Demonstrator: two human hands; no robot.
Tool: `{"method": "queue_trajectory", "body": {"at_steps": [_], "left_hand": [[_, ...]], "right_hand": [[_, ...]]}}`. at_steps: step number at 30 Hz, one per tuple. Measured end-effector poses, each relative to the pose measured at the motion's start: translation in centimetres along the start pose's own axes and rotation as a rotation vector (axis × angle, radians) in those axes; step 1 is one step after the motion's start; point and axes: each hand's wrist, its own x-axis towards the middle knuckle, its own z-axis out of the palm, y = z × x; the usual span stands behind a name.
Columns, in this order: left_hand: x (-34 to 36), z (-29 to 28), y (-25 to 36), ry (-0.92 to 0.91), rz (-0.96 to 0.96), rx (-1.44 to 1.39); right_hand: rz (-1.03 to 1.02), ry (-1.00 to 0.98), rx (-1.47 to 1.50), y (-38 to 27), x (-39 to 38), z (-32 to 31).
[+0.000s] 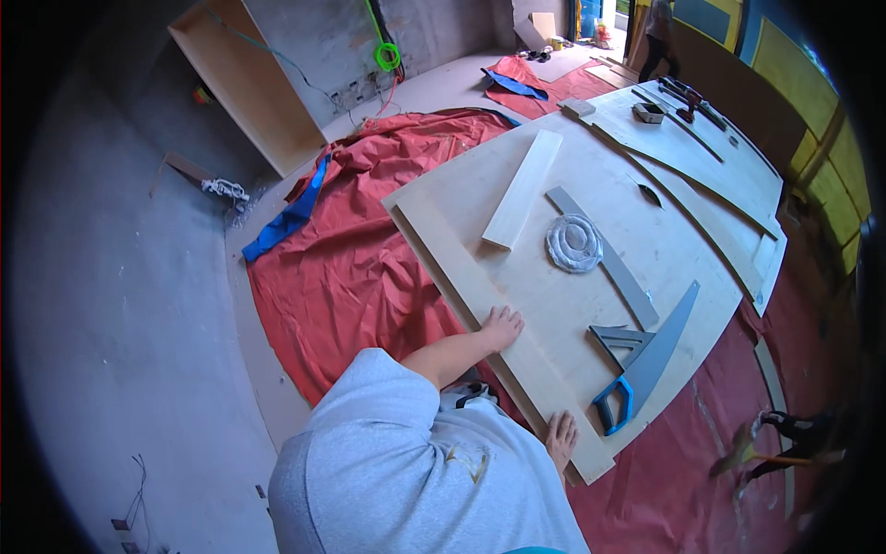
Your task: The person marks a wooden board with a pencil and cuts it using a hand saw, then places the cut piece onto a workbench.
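Observation:
My left hand [503,329] lies on a long pale wooden board [544,383] that runs along the near edge of the worktable, its fingers stretched over the wood. Close to the board's right end, my right hand [561,438] rests with its fingers laid on the edge. Beyond my right hand, a handsaw [661,348] with a blue handle lies beside a metal set square [621,343]. Past my left hand sit a coil wrapped in clear plastic [574,244], a flat grey strip [629,284] and a loose wooden plank [522,190].
Long curved strips [688,205] and a red drill [688,103] lie at the table's far side. Red sheeting [355,268] covers the floor. A wooden cabinet box [242,78] leans by the wall. One person [794,429] works at right; another [660,42] stands far back.

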Motion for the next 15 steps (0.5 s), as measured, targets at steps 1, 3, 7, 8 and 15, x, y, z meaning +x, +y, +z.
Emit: {"method": "queue_trajectory", "body": {"at_steps": [1, 3, 7, 8, 15], "left_hand": [[0.5, -0.9, 0.3, 0.004, 0.016, -0.01], [0.4, -1.5, 0.3, -0.017, 0.033, -0.038], [-0.9, -2.4, -0.7, 0.007, 0.055, -0.106], [-1.2, -6.1, 0.8, -0.07, 0.08, -0.183], [-4.5, -12.9, -1.3, 0.356, 0.056, -1.616]], "right_hand": [[0.008, -0.007, -0.015, 0.5, -0.4, 0.6], [0.035, -0.005, 0.065, 1.3, -0.4, 0.8], [0.079, -0.04, 0.139, 1.6, 1.8, -1.6], [0.222, -0.183, 0.401, 2.5, 2.4, -3.9], [0.558, 0.366, 1.04, 3.6, 13.1, -23.6]]}}
